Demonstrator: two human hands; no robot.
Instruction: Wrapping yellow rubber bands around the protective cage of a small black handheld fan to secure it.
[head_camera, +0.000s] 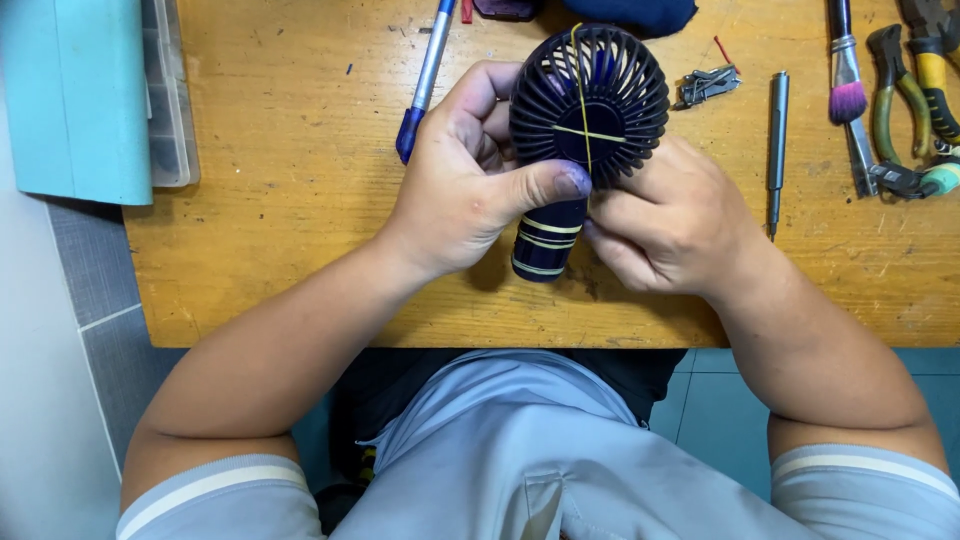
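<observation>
Both hands (570, 200) grip handheld fan (588, 100) above table (300, 200) centre, near front edge.

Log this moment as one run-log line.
left hand: grips small dark-blue handheld fan with yellow bands | right hand: holds fan handle | surface: wooden workbench

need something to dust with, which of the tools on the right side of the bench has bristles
The brush with pink-purple bristles, left of the green-handled pliers; the slim grey screwdriver has a plain metal tip.

Dark blue handheld fan (588, 110), yellow-banded, grille up, held above the wooden table.
</observation>
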